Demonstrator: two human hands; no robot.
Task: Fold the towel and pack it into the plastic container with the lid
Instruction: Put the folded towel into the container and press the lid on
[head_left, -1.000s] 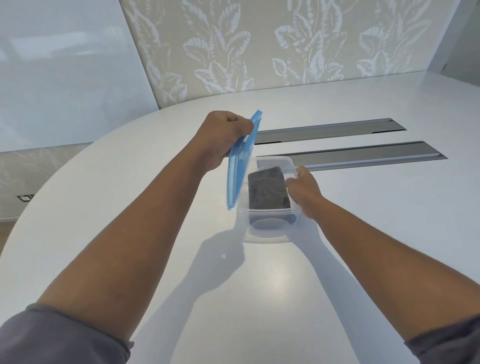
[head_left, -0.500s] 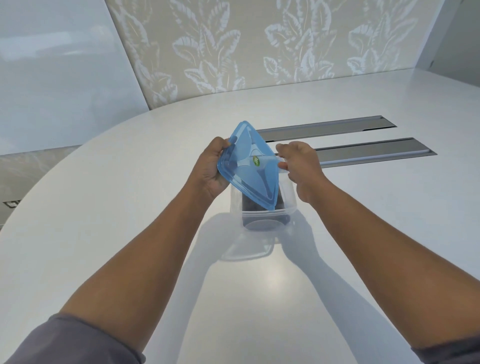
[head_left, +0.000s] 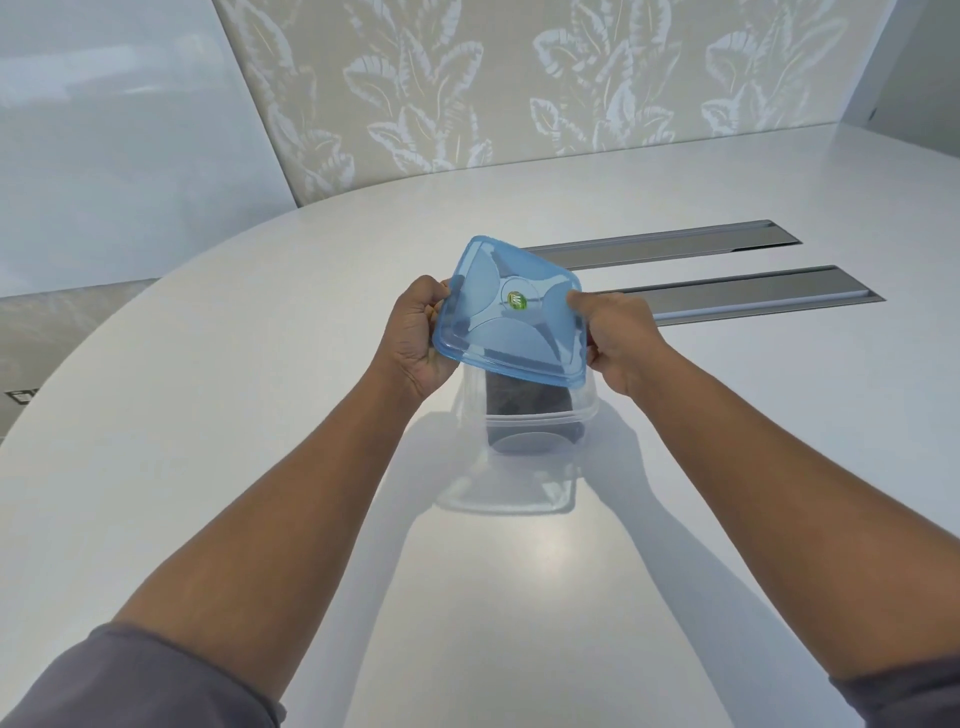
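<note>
Head view: dark folded towel (head_left: 527, 402) is seen packed inside the clear plastic container (head_left: 524, 423), which stands on the white surface (head_left: 260, 415). Blue lid (head_left: 511, 317) is held tilted over the container, its near edge low over the rim, not seated. Left hand (head_left: 415, 338) grip is closed on the lid's left edge; right hand (head_left: 618, 338) grip is closed on its right edge. Two metal slots (head_left: 748, 291) are set into the surface beyond.

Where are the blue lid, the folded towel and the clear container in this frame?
blue lid (head_left: 511, 312): head view, on its raised centre by the green sticker.
folded towel (head_left: 530, 400): head view, on its dark top below the lid.
clear container (head_left: 537, 418): head view, on its near rim.
</note>
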